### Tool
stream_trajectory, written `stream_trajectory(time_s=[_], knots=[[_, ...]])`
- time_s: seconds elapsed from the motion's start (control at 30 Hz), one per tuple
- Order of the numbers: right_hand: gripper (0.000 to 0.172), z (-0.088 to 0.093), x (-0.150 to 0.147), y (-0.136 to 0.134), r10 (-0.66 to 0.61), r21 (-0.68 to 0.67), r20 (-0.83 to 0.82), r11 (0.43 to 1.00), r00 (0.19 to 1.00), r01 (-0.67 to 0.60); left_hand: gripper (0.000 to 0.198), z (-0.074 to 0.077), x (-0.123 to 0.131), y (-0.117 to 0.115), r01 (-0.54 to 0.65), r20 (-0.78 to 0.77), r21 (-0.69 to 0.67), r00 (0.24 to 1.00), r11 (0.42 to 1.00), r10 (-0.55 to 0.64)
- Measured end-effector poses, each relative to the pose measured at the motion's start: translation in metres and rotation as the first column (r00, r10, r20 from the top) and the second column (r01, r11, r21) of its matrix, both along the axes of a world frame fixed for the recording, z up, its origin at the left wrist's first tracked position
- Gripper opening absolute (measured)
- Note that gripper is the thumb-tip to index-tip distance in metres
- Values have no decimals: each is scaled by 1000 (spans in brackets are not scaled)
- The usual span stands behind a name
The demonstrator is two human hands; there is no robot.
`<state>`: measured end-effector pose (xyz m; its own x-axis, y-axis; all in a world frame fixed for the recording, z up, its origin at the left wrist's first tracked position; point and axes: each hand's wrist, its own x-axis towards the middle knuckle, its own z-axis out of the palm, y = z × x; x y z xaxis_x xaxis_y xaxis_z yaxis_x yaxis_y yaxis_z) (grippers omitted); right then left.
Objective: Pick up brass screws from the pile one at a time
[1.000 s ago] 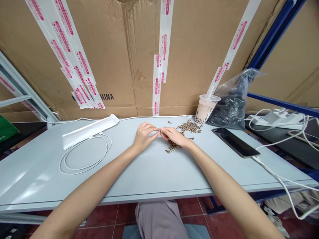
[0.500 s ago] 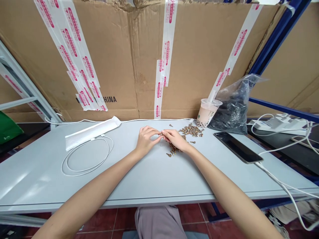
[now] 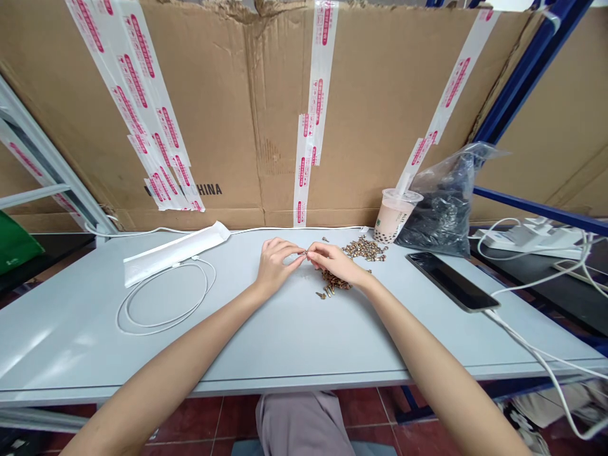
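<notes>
Holding: a small brass-coloured screw [image 3: 303,253], up between both hands, over the grey table [image 3: 285,342].
Left hand [image 3: 275,266]: thumb and forefinger pressed together, pinching the screw.
Right hand [image 3: 335,263]: fingers bunched, tips at the screw's other end; we cannot tell if touching or just beside it.
Axis: we read the screw's long axis as roughly left-right, running from one hand's tips to the other. Too small for us to tell which end is the head. Left hand looks nearer.
Under right hand: a heap of loose screws [image 3: 335,282], a few strays at its near edge.
Beyond it: a second heap of screws [image 3: 365,249].
Left side: a coiled white cable [image 3: 156,326], a white paper sleeve [image 3: 175,253].
Right side: a black phone [image 3: 451,282], a milk tea cup [image 3: 394,215], a clear plastic bag [image 3: 441,209] of dark small parts.
Far: a cardboard sheet [image 3: 213,114] with white-and-red tape [image 3: 323,57], a blue rack upright [image 3: 522,82].
</notes>
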<state>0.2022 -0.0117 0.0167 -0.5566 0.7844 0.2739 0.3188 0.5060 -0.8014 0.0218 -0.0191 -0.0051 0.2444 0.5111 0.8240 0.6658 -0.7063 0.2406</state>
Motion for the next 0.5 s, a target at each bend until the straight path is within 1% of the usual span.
stream_trajectory(time_s=[0.13, 0.37, 0.43, 0.5], knots=[[33, -1, -1, -2, 39, -16, -35, 999, 999, -40, 12, -2, -1, 2, 39, 13, 42, 999, 998, -39], [36, -6, -5, -2, 118, -186, -164, 971, 979, -148, 12, -2, 0, 4, 165, 70, 72, 983, 984, -170], [36, -5, -5, -2, 113, -182, -152, 973, 982, -140, 12, -2, 0, 3, 168, 75, 66, 982, 984, -172], [35, -1, -4, -4, 76, -107, -84, 991, 994, -85, 13, -1, 1, 2, 145, 86, 53, 985, 988, -150]])
